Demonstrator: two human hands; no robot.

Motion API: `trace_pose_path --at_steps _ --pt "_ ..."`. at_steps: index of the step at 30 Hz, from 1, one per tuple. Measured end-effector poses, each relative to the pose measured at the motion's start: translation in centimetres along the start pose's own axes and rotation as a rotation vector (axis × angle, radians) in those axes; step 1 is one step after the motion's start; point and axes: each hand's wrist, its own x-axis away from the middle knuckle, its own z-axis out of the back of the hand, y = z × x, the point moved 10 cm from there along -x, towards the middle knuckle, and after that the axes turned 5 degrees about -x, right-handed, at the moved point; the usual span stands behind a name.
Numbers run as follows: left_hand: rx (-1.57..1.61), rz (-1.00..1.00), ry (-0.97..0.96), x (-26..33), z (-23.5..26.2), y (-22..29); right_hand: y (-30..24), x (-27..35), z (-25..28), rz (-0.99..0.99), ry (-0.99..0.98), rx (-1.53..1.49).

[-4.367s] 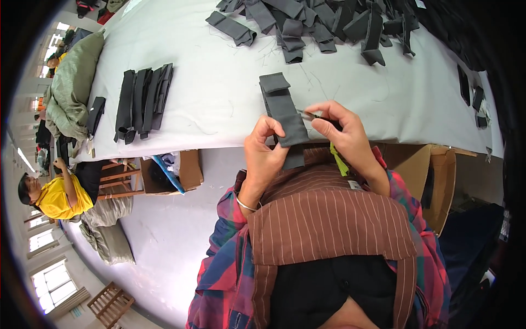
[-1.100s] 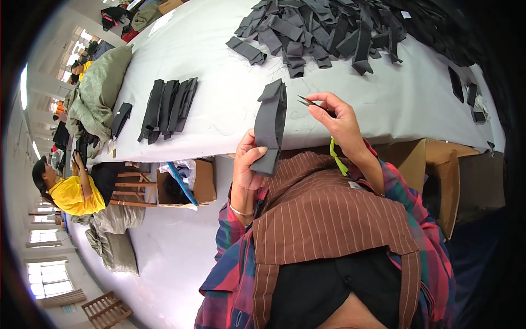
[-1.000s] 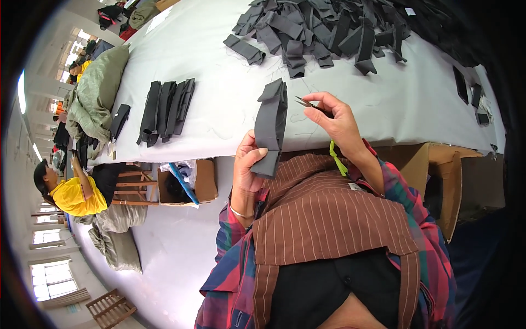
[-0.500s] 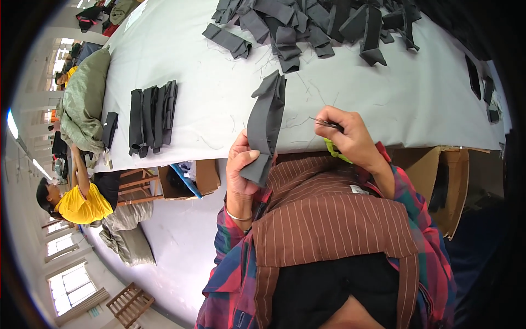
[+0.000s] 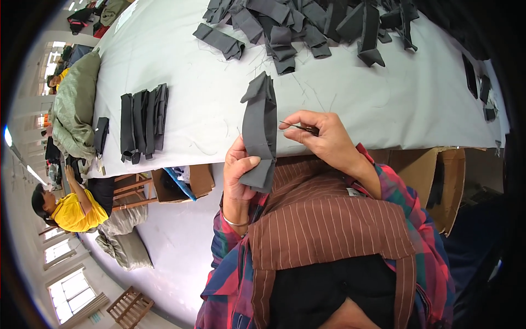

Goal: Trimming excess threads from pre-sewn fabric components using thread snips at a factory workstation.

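Note:
My left hand is closed on the lower end of a folded dark grey fabric strip, thumb on top. The strip stands up over the table's near edge, its upper end folded over. Just right of it, my right hand is closed round small dark thread snips, mostly covered by the fingers. Their thin tips point left, close to the strip's right edge. Loose threads lie on the white table around the strip.
Several similar strips are heaped at the far side. A neat row of folded strips lies left. Cardboard boxes stand below the table edge. At far left, a person in yellow works near a green sack.
My right hand has moved left, bringing the snips up to the strip's edge. My left hand still grips the strip, which has shifted slightly left in the view.

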Motion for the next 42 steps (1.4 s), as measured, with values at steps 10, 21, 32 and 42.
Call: trace_pose_path --at_steps 10,21,32,42 --pt "-0.290 -0.037 -0.047 0.0 -1.9 0.3 0.5 -0.3 -1.2 0.089 -0.005 -0.128" --pt "-0.478 -0.291 0.142 -0.6 -1.4 2.5 2.0 -0.2 0.8 0.018 0.160 0.027" --pt "-0.454 -0.165 0.077 -0.7 -1.2 -0.1 0.6 0.7 -0.8 0.006 0.106 0.268" --pt "-0.324 -0.269 0.431 -0.8 2.1 2.5 4.3 1.1 -0.7 -0.266 0.078 -0.482"
